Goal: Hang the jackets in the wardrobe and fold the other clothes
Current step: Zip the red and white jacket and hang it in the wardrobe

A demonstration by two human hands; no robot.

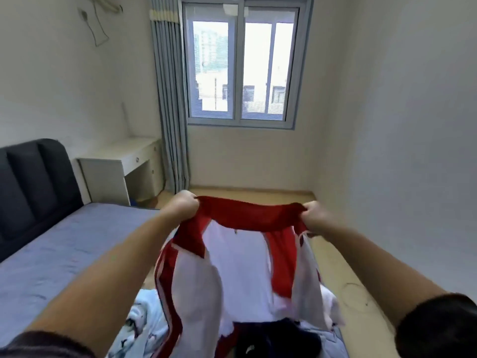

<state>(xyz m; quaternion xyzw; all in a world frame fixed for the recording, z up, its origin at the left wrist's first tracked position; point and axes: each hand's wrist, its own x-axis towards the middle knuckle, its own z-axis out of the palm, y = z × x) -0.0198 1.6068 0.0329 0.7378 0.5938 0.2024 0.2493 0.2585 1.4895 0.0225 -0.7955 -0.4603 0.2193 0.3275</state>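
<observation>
Jacket (240,257) red and white, your left hand (184,205) and right hand (313,215) gripping its collar ends, hanging over the bed's (51,254) corner.

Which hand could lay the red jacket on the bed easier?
Probably the left hand: it grips the red jacket nearest the bed; the right hand grips the far end.

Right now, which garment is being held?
The red-and-white jacket, gripped by left hand and right hand; light-blue garment and dark garment lie below, unheld.
</observation>
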